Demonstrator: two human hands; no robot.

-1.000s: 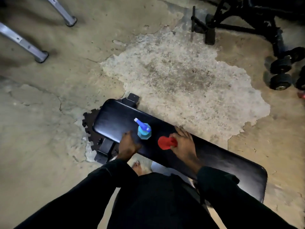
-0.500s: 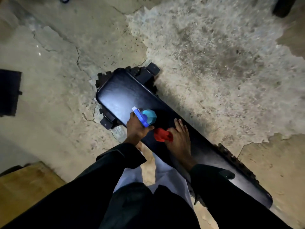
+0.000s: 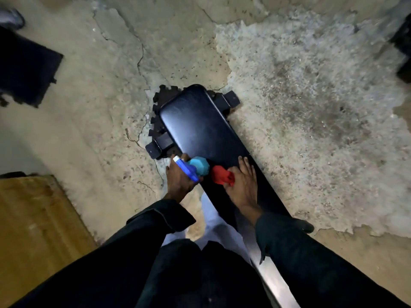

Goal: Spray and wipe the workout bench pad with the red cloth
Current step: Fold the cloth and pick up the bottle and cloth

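Pad (image 3: 200, 130) now ran almost straight away from me, where half a second before it had slanted more. Near me, my left hand (image 3: 178, 181) was wrapped around the spray bottle (image 3: 196, 167) at the pad's left edge. My right hand (image 3: 243, 183) lay flat on the pad, fingers spread, thumb pinching the cloth (image 3: 221, 174). Beyond, the pad lay bare to its rounded far end, cracked floor (image 3: 311, 107) all around.
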